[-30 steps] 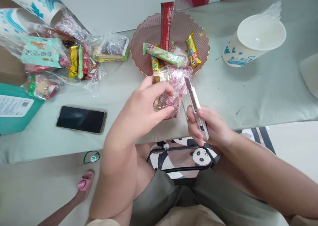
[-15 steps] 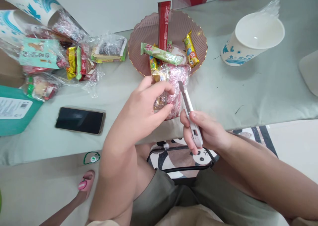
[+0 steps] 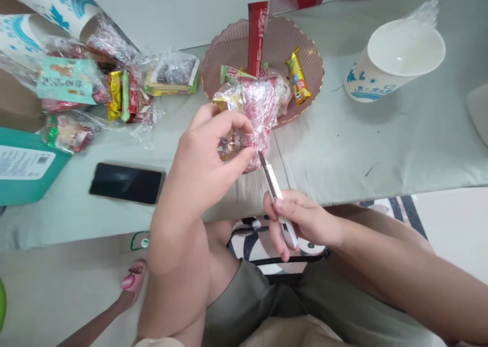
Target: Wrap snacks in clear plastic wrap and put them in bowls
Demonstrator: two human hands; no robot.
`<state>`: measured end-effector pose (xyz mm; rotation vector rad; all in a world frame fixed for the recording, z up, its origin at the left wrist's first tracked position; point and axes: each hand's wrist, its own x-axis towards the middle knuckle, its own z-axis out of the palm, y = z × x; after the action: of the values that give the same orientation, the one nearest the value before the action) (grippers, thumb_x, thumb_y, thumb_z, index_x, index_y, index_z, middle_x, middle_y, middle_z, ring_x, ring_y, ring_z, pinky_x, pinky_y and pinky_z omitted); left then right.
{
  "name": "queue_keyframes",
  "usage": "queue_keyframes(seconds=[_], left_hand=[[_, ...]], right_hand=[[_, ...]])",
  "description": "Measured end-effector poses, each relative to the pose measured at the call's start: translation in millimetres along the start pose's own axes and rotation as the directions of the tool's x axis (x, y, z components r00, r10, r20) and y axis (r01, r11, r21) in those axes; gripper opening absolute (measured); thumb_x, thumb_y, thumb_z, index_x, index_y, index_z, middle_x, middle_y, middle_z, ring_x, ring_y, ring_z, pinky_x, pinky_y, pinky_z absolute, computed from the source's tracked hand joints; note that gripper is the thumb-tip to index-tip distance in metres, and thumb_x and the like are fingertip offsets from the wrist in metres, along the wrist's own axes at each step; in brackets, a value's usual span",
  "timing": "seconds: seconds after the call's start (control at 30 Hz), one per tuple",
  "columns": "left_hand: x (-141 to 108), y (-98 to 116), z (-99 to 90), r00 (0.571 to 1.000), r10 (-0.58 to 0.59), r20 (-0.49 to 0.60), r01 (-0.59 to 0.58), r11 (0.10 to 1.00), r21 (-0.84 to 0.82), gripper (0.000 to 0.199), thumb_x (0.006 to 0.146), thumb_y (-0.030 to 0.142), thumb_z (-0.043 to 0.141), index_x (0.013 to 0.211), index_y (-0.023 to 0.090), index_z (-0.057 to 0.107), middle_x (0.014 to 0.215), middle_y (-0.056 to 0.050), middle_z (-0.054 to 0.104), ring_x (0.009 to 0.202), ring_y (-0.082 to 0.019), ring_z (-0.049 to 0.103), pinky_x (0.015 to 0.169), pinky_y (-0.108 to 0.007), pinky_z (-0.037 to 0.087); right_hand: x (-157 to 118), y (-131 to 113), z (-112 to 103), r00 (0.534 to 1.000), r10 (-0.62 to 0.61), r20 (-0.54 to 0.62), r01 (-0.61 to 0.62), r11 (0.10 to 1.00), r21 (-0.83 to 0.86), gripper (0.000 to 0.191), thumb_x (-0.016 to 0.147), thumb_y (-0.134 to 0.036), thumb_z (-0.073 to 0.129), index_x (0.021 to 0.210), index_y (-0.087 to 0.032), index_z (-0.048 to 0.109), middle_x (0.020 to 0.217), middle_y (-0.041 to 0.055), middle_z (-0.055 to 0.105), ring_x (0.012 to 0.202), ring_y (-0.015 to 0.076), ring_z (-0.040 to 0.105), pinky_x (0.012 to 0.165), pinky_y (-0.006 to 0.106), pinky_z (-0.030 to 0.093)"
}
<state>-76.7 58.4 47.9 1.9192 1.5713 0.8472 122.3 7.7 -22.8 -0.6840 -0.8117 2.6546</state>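
Observation:
My left hand [image 3: 213, 158] grips a clear plastic-wrapped bundle [image 3: 259, 105] with pink and gold contents, its thumb and fingers curled round the near left side. Held in my right hand [image 3: 301, 217] is a white utility knife [image 3: 278, 197], blade out, its tip at the bundle's lower edge close to my left thumb. The bundle overlaps the front of a pink ribbed bowl [image 3: 229, 44] with a gold rim. A red stick packet [image 3: 256, 39], a yellow packet [image 3: 298, 77] and a green packet [image 3: 232, 73] are in the bowl.
Wrapped snacks [image 3: 66, 80] and patterned cups [image 3: 57, 3] lie at the left, above a phone [image 3: 127, 183] and a teal box [image 3: 26, 166]. A paper cup [image 3: 400, 52] stands right of the bowl. Another person's foot [image 3: 133, 281] shows below the table.
My left hand has moved the bundle left and up over the bowl's front, covering more of the green packet. The knife has come left and down, its tip now at the bundle's lower edge.

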Motion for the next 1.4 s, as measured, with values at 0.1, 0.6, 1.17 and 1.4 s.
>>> queue_keyframes(seconds=[0.1, 0.6, 1.17, 1.4], left_hand=[[-1.1, -4.0, 0.5, 0.999, -0.003, -0.041, 0.002, 0.999, -0.035, 0.016, 0.083, 0.016, 0.074, 0.094, 0.024, 0.066, 0.103, -0.002, 0.060, 0.082, -0.015, 0.064, 0.073, -0.031, 0.061], [-0.7, -32.2, -29.0, 0.933, 0.020, -0.360, -0.098, 0.975, -0.200, 0.011, 0.086, 0.017, 0.075, 0.091, 0.022, 0.066, 0.090, 0.005, 0.061, 0.077, -0.007, 0.052, 0.057, -0.024, 0.043], [5.2, -3.7, 21.3, 0.990, 0.067, 0.121, -0.047, 0.985, -0.163, 0.012, 0.088, 0.018, 0.064, 0.096, 0.023, 0.071, 0.110, -0.005, 0.062, 0.086, -0.015, 0.061, 0.074, -0.030, 0.056], [5.5, 4.1, 31.2, 0.981, 0.062, 0.183, -0.029, 0.983, -0.181, 0.013, 0.090, 0.019, 0.061, 0.095, 0.022, 0.072, 0.111, -0.007, 0.062, 0.089, -0.016, 0.061, 0.072, -0.027, 0.054]], right_hand=[[2.0, 2.8, 1.3, 1.000, 0.007, 0.012, -0.006, 0.999, -0.047, 0.060, 0.087, -0.079, 0.060, 0.084, -0.023, 0.041, 0.058, -0.0017, 0.069, 0.039, 0.0100, 0.058, 0.036, 0.016, 0.035], [-2.2, -24.0, -36.1, 0.789, -0.579, -0.204, -0.328, -0.116, -0.937, 0.030, 0.098, -0.045, 0.052, 0.105, -0.021, 0.068, 0.079, 0.0055, 0.070, 0.060, 0.0181, 0.055, 0.055, 0.030, 0.024], [-3.5, -29.7, -33.3, 0.362, -0.923, 0.129, 0.018, -0.131, -0.991, 0.032, 0.092, -0.031, 0.063, 0.121, -0.022, 0.056, 0.094, 0.0048, 0.070, 0.079, 0.0181, 0.065, 0.071, 0.034, 0.053], [-4.9, -35.3, -31.5, 0.399, -0.915, -0.049, 0.081, 0.088, -0.993, 0.007, 0.088, -0.016, 0.059, 0.085, -0.022, 0.060, 0.070, -0.0024, 0.062, 0.064, 0.0123, 0.056, 0.065, 0.028, 0.048]])
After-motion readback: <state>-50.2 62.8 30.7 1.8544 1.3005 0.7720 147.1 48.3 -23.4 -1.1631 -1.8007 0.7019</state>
